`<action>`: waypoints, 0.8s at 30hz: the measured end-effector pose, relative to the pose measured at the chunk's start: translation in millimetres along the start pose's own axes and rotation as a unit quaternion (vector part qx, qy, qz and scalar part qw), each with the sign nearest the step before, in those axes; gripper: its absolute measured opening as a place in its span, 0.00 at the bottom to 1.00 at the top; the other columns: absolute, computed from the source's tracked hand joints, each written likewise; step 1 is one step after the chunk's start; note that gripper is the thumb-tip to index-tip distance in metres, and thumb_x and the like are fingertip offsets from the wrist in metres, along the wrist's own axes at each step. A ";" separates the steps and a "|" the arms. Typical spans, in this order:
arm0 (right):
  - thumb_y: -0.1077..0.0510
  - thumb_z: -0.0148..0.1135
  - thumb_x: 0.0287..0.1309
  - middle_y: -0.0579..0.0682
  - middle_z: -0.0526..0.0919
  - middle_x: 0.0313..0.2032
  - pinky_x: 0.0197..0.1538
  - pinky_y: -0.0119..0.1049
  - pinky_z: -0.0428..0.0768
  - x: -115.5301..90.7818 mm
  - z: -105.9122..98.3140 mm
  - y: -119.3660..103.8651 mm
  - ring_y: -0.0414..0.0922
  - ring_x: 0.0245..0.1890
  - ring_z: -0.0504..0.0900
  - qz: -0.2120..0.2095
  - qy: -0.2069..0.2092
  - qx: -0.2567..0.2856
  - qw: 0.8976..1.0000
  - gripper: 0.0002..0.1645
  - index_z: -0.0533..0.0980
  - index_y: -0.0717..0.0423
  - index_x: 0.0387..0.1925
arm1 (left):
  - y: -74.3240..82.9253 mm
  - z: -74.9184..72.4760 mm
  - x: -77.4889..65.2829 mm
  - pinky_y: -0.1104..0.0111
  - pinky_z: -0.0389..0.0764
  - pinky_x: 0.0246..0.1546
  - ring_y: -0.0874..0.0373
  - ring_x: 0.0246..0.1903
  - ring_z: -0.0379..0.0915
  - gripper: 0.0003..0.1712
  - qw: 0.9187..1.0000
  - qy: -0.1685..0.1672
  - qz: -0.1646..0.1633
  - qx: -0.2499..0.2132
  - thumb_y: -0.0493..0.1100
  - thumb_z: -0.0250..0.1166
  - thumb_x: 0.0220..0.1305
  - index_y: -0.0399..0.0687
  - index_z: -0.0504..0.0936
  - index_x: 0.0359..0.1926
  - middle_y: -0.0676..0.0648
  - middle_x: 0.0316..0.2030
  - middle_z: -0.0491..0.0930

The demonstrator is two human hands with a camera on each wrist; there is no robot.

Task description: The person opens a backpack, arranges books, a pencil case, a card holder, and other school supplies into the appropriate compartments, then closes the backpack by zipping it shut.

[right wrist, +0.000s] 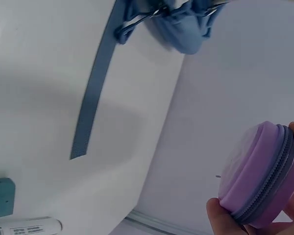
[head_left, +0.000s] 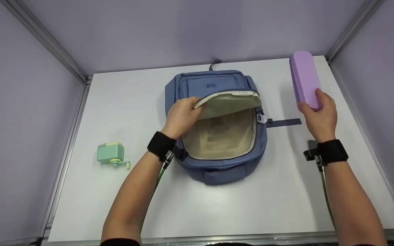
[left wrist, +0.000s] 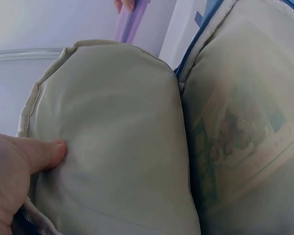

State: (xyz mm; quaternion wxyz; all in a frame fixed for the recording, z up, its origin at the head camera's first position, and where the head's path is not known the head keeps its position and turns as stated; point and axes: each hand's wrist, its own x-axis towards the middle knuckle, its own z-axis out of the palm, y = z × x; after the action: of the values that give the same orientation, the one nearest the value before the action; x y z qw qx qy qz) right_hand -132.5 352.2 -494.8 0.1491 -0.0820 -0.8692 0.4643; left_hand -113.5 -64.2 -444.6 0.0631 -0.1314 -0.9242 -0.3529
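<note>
Grips the free edge of a front flap (head_left: 232, 104) with the left hand (head_left: 183, 116), fingers curled behind the edge and thumb against the beige lining. Holds that flap raised from the blue backpack (head_left: 210, 85), with the lined compartment (head_left: 243, 145) below gaping. Shows, in the left wrist view, a faint printed picture (left wrist: 242, 122) inside the compartment, too blurred to read.

Grasps a purple case (head_left: 306, 77) in the right hand (head_left: 321, 118), closed round its near end, with thumb and fingers on opposite sides. Holds it up off the white tabletop (head_left: 132, 102), to the right of the backpack and apart from it. Reveals a dark zipper (right wrist: 269, 181) along the case's side in the right wrist view.

Has the backpack lying near the middle of the tabletop, with a dark strap (head_left: 285, 123) running flat from its right side and a white buckle (head_left: 261, 118) just beside. Has a small mint-green crank box (head_left: 110, 153) on the left, well apart from the backpack. Includes, low in the right wrist view, a teal block (right wrist: 1, 197) near a white tube (right wrist: 27, 227) bearing print. Wears a black band (head_left: 161, 145) on each wrist.
</note>
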 end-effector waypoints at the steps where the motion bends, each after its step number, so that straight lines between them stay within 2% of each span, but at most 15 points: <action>1: 0.47 0.65 0.64 0.58 0.63 0.73 0.70 0.54 0.65 -4.8 -1.0 -4.9 0.55 0.68 0.65 -0.010 0.002 0.010 1.000 0.43 0.64 0.52 0.77 | -0.1 -0.4 1.6 0.66 0.68 0.26 0.59 0.23 0.68 0.10 1.000 0.001 -0.005 -0.006 0.45 0.62 0.74 0.46 0.88 0.45 0.52 0.27 0.80; 7: 0.52 0.63 0.64 0.51 0.71 0.69 0.56 0.47 0.74 -27.5 -8.9 -24.6 0.50 0.59 0.70 -0.047 0.016 0.030 0.998 0.34 0.72 0.44 0.72 | -2.6 -2.7 11.4 0.68 0.60 0.21 0.61 0.17 0.59 0.09 0.998 0.010 -0.039 -0.045 0.46 0.64 0.73 0.46 0.87 0.40 0.55 0.17 0.62; 13: 0.53 0.60 0.64 0.52 0.73 0.68 0.58 0.56 0.73 -44.2 -28.3 -25.8 0.53 0.59 0.72 -0.036 0.002 -0.025 0.999 0.32 0.74 0.42 0.70 | -2.9 -3.4 16.8 0.68 0.58 0.20 0.61 0.16 0.56 0.13 0.996 0.022 -0.056 -0.063 0.47 0.64 0.73 0.47 0.80 0.31 0.55 0.15 0.59; 16: 0.50 0.60 0.65 0.55 0.74 0.68 0.56 0.53 0.73 -53.6 -42.9 -23.7 0.56 0.59 0.73 -0.021 -0.030 -0.070 0.997 0.32 0.74 0.44 0.71 | -1.5 -3.6 17.3 0.68 0.58 0.21 0.61 0.16 0.57 0.13 0.996 0.025 -0.059 -0.061 0.48 0.65 0.73 0.47 0.79 0.31 0.55 0.16 0.59; 20: 0.47 0.60 0.66 0.60 0.75 0.66 0.51 0.50 0.70 -67.2 -58.5 -25.2 0.60 0.57 0.74 -0.016 -0.088 -0.118 0.989 0.32 0.74 0.48 0.70 | -0.4 -4.3 16.7 0.68 0.59 0.21 0.61 0.16 0.58 0.14 0.997 0.030 -0.056 -0.049 0.49 0.64 0.73 0.48 0.79 0.31 0.55 0.16 0.60; 24: 0.47 0.61 0.66 0.65 0.75 0.64 0.44 0.52 0.74 -79.0 -56.6 -36.0 0.62 0.51 0.76 -0.033 -0.152 -0.131 0.979 0.32 0.75 0.51 0.69 | 0.5 -5.5 15.0 0.68 0.60 0.20 0.61 0.16 0.59 0.14 0.997 0.035 -0.051 -0.034 0.50 0.63 0.74 0.48 0.80 0.31 0.55 0.15 0.62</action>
State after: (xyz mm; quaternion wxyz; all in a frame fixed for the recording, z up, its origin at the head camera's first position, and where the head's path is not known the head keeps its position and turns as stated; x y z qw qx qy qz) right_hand -39.2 354.3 -449.6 0.0184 -0.0007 -0.9373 0.3481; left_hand -127.7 -64.6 -437.0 0.0731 -0.0734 -0.9143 -0.3915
